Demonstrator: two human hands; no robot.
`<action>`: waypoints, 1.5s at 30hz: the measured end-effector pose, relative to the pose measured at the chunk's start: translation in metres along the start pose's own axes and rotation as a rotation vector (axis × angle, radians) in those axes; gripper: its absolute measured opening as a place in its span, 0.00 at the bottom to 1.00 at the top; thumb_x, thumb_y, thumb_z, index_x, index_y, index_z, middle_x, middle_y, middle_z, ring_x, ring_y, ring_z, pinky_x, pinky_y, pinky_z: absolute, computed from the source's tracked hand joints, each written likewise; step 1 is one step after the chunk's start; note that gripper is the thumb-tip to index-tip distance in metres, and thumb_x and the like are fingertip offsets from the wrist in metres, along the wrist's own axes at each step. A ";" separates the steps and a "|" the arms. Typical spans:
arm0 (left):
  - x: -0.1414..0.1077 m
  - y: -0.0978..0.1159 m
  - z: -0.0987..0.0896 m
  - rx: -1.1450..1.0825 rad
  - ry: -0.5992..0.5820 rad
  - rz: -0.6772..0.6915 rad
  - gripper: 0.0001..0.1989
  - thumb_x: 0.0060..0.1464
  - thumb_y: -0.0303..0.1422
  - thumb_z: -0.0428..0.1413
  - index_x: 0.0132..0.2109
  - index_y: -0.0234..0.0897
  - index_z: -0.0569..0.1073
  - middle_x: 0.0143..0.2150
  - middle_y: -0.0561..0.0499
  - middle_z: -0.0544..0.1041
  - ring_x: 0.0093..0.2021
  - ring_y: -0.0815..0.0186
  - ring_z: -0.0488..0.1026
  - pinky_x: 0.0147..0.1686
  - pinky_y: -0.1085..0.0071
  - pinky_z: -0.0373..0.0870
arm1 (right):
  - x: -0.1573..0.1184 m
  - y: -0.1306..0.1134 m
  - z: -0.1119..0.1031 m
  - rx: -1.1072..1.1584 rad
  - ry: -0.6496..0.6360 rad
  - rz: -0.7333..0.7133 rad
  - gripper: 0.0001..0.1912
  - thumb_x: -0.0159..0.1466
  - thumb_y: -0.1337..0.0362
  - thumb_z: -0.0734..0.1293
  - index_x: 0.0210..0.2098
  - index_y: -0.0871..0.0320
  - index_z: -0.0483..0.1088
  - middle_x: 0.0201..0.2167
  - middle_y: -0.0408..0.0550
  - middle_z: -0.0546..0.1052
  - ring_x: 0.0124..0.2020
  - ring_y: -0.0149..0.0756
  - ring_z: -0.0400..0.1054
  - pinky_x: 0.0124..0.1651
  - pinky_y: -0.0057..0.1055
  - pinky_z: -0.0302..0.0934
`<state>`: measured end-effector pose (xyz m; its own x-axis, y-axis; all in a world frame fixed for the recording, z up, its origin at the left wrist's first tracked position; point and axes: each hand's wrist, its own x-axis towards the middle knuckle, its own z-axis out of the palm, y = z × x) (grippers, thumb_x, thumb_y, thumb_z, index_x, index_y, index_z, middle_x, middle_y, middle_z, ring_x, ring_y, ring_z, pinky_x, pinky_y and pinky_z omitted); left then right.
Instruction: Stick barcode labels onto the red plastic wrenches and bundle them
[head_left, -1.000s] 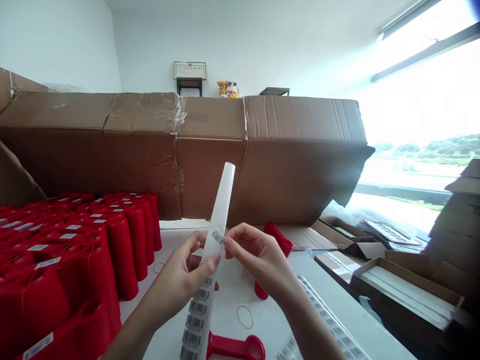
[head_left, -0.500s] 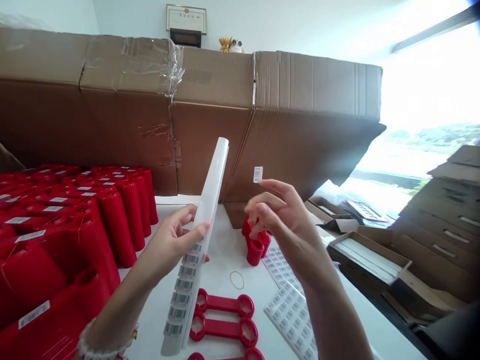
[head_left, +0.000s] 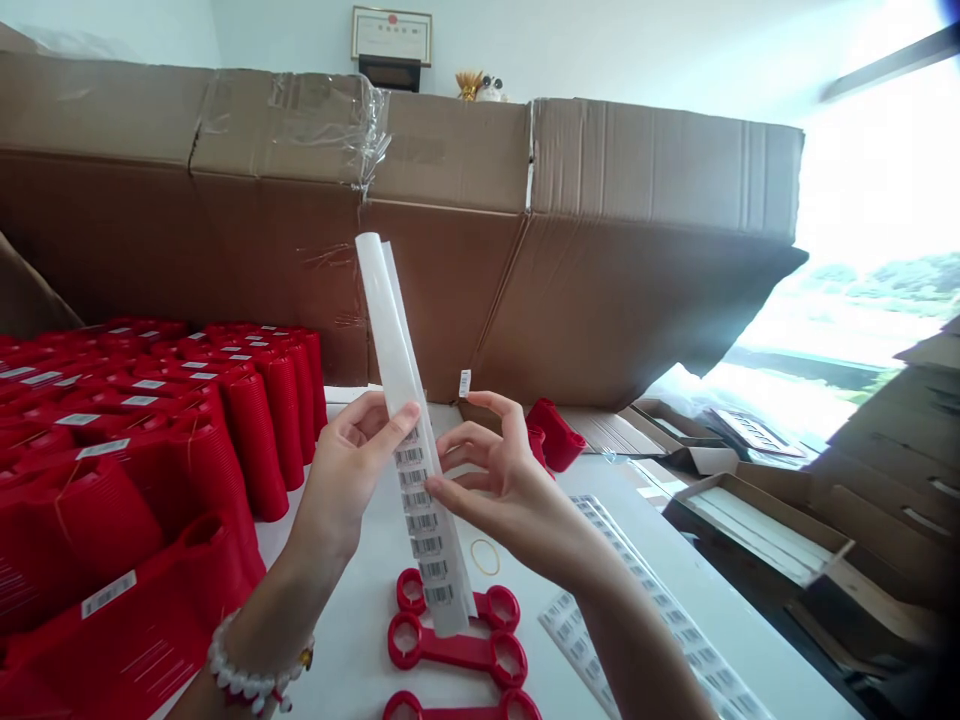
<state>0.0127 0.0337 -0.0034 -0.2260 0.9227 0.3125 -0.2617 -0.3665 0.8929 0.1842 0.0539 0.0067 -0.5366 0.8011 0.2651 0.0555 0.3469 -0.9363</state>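
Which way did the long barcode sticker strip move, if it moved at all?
Yes. The barcode sticker strip tilted: its top swung left, over to the cardboard box's taped seam.

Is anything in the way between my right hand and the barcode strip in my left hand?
Nothing visible: the right hand is right beside the barcode label strip held in the left hand.

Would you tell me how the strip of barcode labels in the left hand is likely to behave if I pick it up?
It will probably feel light and floppy: the strip of barcode labels looks like thin paper. A lengthwise curl may stiffen it somewhat, as its top stands unsupported above the left hand. The glossy backing may be slippery.
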 end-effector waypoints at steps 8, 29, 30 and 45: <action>0.005 0.007 -0.004 -0.050 -0.011 -0.066 0.10 0.52 0.36 0.70 0.39 0.39 0.80 0.36 0.53 0.81 0.36 0.69 0.76 0.37 0.77 0.74 | 0.006 0.004 -0.001 -0.034 -0.029 0.051 0.38 0.65 0.59 0.74 0.64 0.47 0.47 0.44 0.44 0.77 0.45 0.40 0.74 0.47 0.40 0.74; 0.019 0.015 -0.032 -0.023 0.249 0.081 0.09 0.48 0.33 0.71 0.37 0.37 0.83 0.34 0.54 0.81 0.36 0.70 0.76 0.38 0.81 0.77 | 0.016 0.020 -0.015 -0.002 -0.261 0.082 0.25 0.68 0.58 0.71 0.60 0.48 0.58 0.35 0.39 0.72 0.34 0.31 0.71 0.37 0.31 0.70; 0.019 0.015 -0.032 -0.020 0.244 0.084 0.09 0.48 0.32 0.71 0.36 0.37 0.83 0.33 0.54 0.81 0.36 0.71 0.76 0.38 0.81 0.77 | 0.015 0.020 -0.015 -0.008 -0.260 0.088 0.26 0.68 0.59 0.72 0.60 0.48 0.58 0.36 0.39 0.72 0.35 0.31 0.71 0.37 0.31 0.69; 0.022 0.020 -0.040 0.037 0.197 0.120 0.09 0.49 0.31 0.70 0.38 0.36 0.80 0.34 0.54 0.81 0.35 0.71 0.78 0.36 0.80 0.77 | 0.012 0.012 -0.016 0.001 -0.349 0.105 0.35 0.67 0.58 0.73 0.65 0.44 0.50 0.39 0.40 0.74 0.37 0.34 0.74 0.41 0.35 0.71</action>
<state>-0.0350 0.0423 0.0086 -0.4330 0.8302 0.3510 -0.1883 -0.4641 0.8655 0.1925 0.0753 0.0025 -0.7830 0.6177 0.0727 0.1249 0.2706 -0.9545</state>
